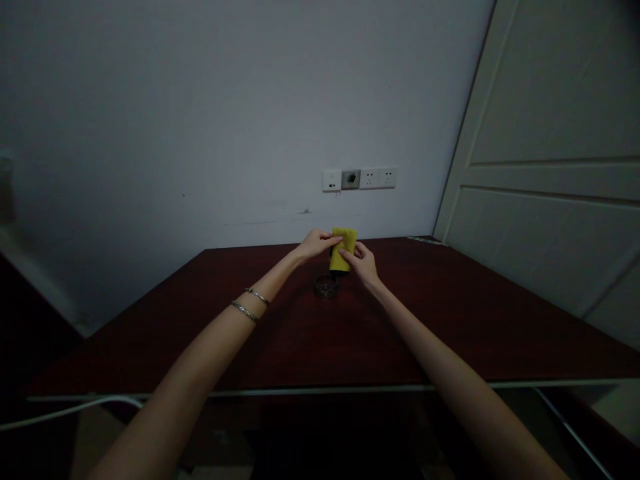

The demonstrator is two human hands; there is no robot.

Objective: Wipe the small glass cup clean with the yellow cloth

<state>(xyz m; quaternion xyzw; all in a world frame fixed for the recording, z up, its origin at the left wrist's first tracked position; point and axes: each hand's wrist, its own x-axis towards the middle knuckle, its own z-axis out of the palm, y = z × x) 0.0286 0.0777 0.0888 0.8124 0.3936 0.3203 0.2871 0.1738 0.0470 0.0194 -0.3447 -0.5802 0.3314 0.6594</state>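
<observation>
Both my arms reach far out over a dark red-brown table [450,320]. My left hand [315,244] and my right hand [363,262] hold a small yellow cloth or sponge [343,251] between them, above the table's far middle. The left fingers pinch its upper left edge and the right fingers grip its lower right side. Just below the yellow piece, a small dark round object [326,287] lies on the table; its make is too dim to tell. Two thin bracelets [250,303] sit on my left wrist.
A white wall stands right behind the table, with a row of sockets and switches [360,179] above the hands. A white panelled door [550,167] closes the right side. A white cable [75,408] runs below the table's front left edge. The room is dim.
</observation>
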